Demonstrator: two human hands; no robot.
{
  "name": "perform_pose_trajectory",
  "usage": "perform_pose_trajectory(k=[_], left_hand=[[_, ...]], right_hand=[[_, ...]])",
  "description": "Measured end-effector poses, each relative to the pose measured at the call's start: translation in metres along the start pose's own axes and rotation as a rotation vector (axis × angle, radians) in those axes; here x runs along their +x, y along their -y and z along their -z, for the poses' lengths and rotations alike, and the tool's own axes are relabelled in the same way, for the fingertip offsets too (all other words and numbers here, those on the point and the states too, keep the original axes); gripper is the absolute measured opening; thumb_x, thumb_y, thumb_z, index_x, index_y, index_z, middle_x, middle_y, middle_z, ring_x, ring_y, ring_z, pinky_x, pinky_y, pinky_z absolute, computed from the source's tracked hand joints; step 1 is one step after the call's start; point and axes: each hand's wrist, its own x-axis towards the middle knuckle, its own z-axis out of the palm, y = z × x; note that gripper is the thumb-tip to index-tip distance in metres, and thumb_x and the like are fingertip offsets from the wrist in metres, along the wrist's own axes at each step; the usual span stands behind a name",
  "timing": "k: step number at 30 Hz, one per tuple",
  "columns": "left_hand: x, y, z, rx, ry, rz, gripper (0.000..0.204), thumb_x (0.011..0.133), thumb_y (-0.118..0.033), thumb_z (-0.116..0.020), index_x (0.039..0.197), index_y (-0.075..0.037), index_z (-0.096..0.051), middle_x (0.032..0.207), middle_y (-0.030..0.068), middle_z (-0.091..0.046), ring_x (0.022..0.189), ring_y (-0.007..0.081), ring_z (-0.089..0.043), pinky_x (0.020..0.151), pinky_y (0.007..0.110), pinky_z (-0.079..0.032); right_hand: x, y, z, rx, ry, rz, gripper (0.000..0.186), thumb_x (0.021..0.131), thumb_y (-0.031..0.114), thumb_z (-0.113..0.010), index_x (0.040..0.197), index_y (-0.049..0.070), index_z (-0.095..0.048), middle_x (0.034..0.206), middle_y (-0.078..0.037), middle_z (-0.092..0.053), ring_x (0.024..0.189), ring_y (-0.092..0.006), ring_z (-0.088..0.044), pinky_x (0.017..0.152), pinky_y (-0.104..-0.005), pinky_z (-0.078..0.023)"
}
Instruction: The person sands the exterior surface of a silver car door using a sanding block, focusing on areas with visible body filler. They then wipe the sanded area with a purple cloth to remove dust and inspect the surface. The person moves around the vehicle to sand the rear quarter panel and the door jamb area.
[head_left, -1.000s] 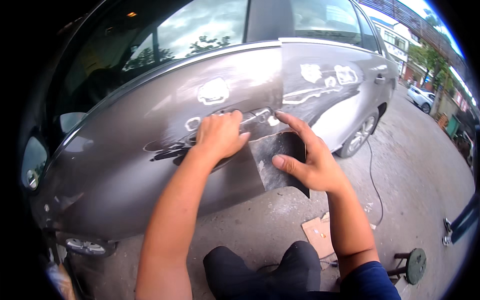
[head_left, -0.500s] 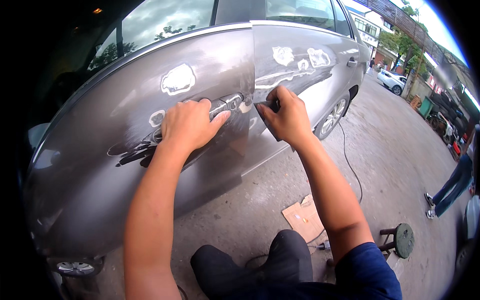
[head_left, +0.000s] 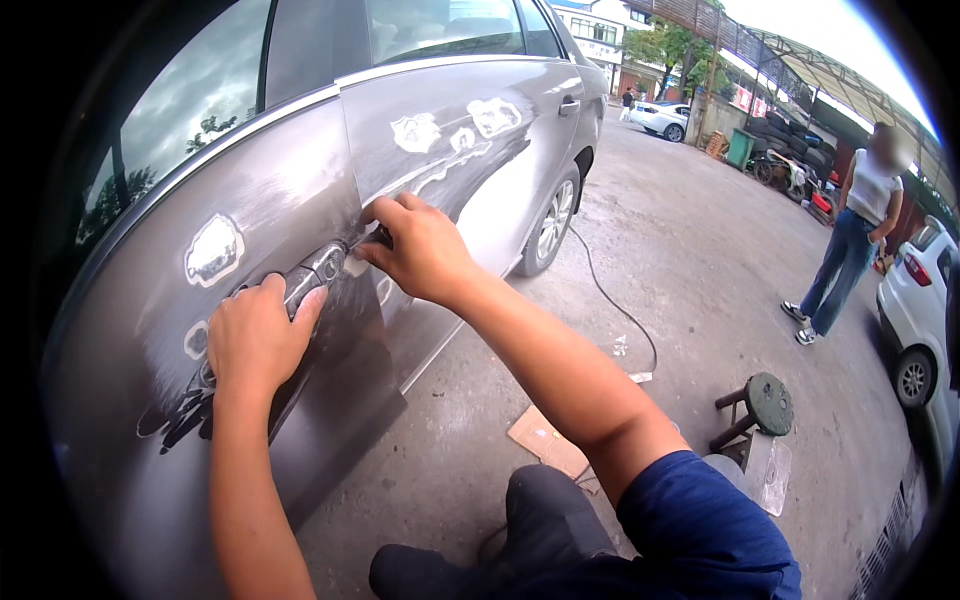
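Observation:
A grey-brown car door (head_left: pixel 280 190) stands slightly ajar on the left, with a sanded white patch (head_left: pixel 214 250) and dark streaks around its handle. My left hand (head_left: pixel 258 335) is closed over the dark door handle (head_left: pixel 320 268), its thumb along the near side. Just beyond the handle's far end, at the door's edge, my right hand (head_left: pixel 425 250) pinches a dark thin sheet that looks like sandpaper (head_left: pixel 375 238). Most of that sheet is hidden by the fingers. Several whitish filler patches mark the rear door (head_left: pixel 520 190).
A round stool (head_left: pixel 768 403) stands on the concrete at the right, near flattened cardboard (head_left: pixel 545 440). A cable (head_left: pixel 625 310) runs across the ground from the rear wheel (head_left: pixel 555 225). A person (head_left: pixel 860 215) stands farther right, near a white car (head_left: pixel 915 300).
My right hand has brought the dark sheet from beside the rear door up to the handle's end. My left hand stays on the handle. The view has swung to the right.

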Motion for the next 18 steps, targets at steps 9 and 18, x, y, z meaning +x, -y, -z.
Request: perform_pose_trajectory(k=[9,18], left_hand=[[0.000,0.004,-0.007,-0.043,0.015,-0.013,0.050,0.088,-0.051,-0.059,0.084,-0.002,-0.064,0.083,0.0214,-0.067,0.082,0.0403,-0.065,0.073,0.049,-0.049],[0.000,0.008,-0.005,-0.071,0.106,0.027,0.053,0.089,-0.055,-0.057,0.088,-0.003,-0.065,0.085,0.0194,-0.069,0.085,0.0382,-0.066,0.076,0.049,-0.051]], right_hand=[[0.003,-0.009,0.000,0.007,0.012,0.088,0.018,0.078,0.012,-0.076,0.088,0.004,-0.064,0.084,-0.013,-0.061,0.074,-0.0285,-0.063,0.067,-0.0374,-0.051],[0.015,0.003,-0.003,-0.087,0.045,0.160,0.016,0.081,0.019,-0.072,0.094,0.011,-0.064,0.088,-0.013,-0.059,0.077,-0.0353,-0.062,0.069,-0.0436,-0.051]])
